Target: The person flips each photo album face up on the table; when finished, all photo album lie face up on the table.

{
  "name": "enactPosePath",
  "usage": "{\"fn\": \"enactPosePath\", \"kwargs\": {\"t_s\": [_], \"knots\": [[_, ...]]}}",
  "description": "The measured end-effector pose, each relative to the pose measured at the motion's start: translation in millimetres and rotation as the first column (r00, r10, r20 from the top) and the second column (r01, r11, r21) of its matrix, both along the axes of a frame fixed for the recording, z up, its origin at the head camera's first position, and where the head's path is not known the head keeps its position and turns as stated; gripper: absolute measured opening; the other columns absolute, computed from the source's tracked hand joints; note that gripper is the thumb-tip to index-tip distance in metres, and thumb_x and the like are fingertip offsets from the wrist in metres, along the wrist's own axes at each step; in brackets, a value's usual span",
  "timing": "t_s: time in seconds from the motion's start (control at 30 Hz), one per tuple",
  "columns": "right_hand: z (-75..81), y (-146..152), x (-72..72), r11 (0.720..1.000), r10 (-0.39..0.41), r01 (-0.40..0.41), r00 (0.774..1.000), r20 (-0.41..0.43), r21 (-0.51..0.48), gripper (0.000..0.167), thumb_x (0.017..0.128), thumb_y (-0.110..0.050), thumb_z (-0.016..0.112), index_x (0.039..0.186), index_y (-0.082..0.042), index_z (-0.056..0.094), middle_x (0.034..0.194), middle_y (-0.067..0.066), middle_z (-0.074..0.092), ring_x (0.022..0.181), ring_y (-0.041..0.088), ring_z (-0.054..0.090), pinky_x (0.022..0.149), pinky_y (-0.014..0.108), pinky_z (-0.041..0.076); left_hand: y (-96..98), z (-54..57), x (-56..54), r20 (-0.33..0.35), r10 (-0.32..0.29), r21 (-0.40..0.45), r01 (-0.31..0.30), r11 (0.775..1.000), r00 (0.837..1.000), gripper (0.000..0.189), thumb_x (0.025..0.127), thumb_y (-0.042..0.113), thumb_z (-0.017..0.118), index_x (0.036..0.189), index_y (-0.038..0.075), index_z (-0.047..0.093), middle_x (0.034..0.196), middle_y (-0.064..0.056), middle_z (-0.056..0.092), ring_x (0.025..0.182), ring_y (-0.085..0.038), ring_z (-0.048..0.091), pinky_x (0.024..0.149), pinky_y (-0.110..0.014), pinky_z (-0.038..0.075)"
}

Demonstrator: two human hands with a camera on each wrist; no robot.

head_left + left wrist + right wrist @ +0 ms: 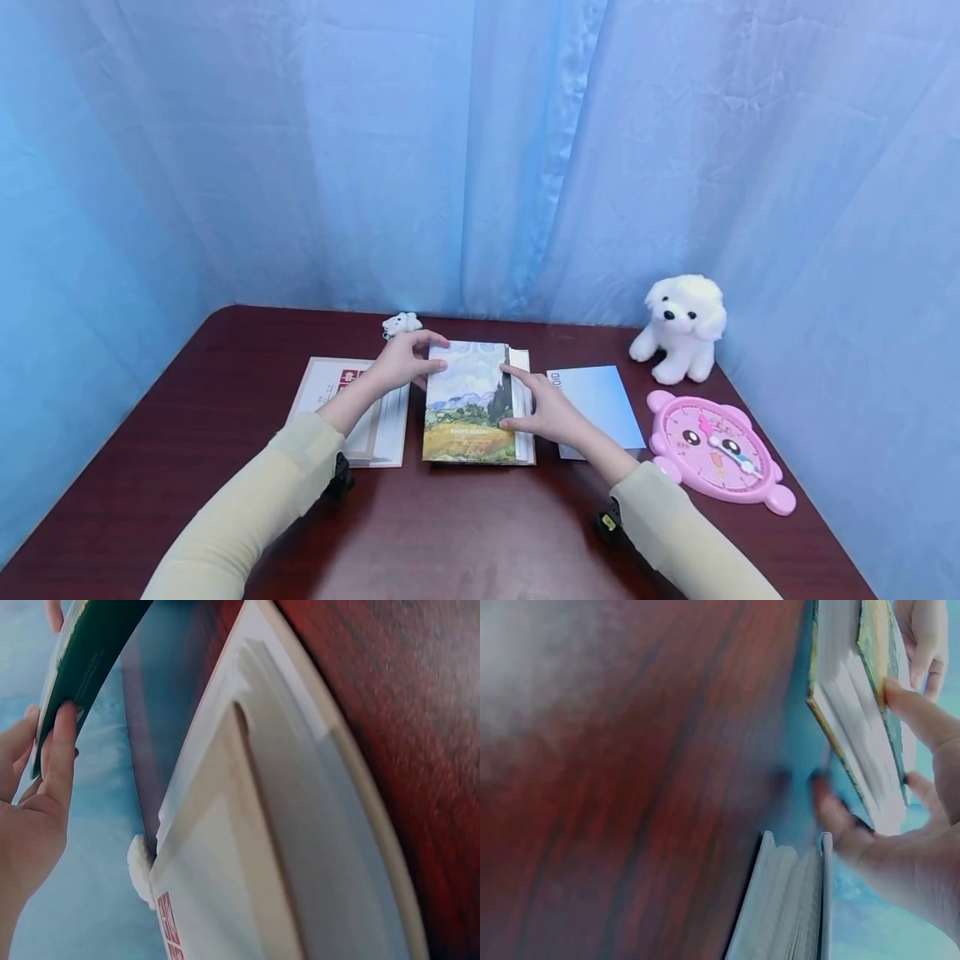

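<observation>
Holding photo album (468, 408) | left grip (403, 363) pinching its left edge | right grip (553, 410) pinching its right side

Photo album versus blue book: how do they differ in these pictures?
The photo album shows a painted landscape; the blue book has soft blue shading. The left hand and right hand hold the photo album, while the blue book lies on the table. The photo album's lettering reads across its cover; the blue book's runs sideways. Both have pale pages between covers.
</observation>
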State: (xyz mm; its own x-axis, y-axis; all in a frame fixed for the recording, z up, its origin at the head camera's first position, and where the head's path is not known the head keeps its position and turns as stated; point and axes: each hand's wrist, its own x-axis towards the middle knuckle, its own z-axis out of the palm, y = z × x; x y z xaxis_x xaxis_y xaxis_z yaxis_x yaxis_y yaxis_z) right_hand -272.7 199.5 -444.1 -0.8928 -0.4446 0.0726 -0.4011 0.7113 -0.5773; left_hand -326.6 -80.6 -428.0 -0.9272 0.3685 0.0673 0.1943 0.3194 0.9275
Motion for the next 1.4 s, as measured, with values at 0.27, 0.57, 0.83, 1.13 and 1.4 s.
{"fn": "enactPosePath", "kwargs": {"t_s": [0.27,0.57,0.83,1.13,1.4], "knots": [[-3.1,-3,-0.9,0.991,0.078,-0.087,0.993,0.088,0.100,0.101,0.068,-0.053,0.079,0.150,-0.029,0.025,0.150,0.012,0.032,0.138,0.037,0.026,0.104,0.063,0.025,-13.9,-8.6,-5.0,0.066,-0.069,-0.063,0.073,0.995,0.995,0.035,0.085,0.014,0.071,0.118,0.011,0.062,0.090,-0.013,0.059,0.069,-0.024,0.065,0.065,-0.040,0.057],[-4.3,-2,-9.7,0.985,0.117,-0.131,0.985,0.124,0.110,0.096,0.070,-0.046,0.081,0.149,-0.024,0.029,0.150,0.011,0.034,0.139,0.032,0.028,0.108,0.062,0.018,-24.1,-6.7,-5.4,0.123,-0.191,-0.129,0.206,0.970,0.974,0.048,0.086,0.014,0.070,0.132,0.011,0.053,0.095,-0.013,0.066,0.083,-0.023,0.065,0.080,-0.044,0.053],[-5.8,-4,-14.0,0.981,0.115,-0.137,0.981,0.158,0.140,0.092,0.073,-0.046,0.078,0.149,-0.023,0.031,0.151,0.012,0.032,0.139,0.032,0.027,0.109,0.060,0.018,-25.6,-7.3,-4.5,0.092,-0.202,-0.225,0.218,0.950,0.975,0.050,0.089,0.016,0.067,0.135,0.008,0.049,0.116,-0.014,0.057,0.081,-0.018,0.061,0.073,-0.041,0.051],[8.0,4,-4.3,0.987,0.114,-0.123,0.989,0.096,0.101,0.091,0.074,-0.044,0.078,0.148,-0.016,0.033,0.151,0.016,0.030,0.140,0.035,0.024,0.108,0.061,0.021,-18.8,-4.0,6.5,-0.103,-0.087,-0.415,0.037,0.909,0.991,0.049,0.084,0.020,0.072,0.128,0.008,0.055,0.124,-0.017,0.057,0.089,-0.024,0.063,0.072,-0.036,0.050],[23.4,32,7.3,0.995,0.092,-0.091,0.996,-0.018,0.032,0.083,0.077,-0.034,0.078,0.146,-0.015,0.037,0.148,0.011,0.038,0.137,0.034,0.032,0.105,0.058,0.030,0.6,9.8,29.1,-0.248,-0.058,-0.434,-0.058,0.899,0.967,0.050,0.085,0.021,0.072,0.129,0.006,0.055,0.133,-0.013,0.054,0.125,-0.031,0.047,0.101,-0.048,0.039]]}}
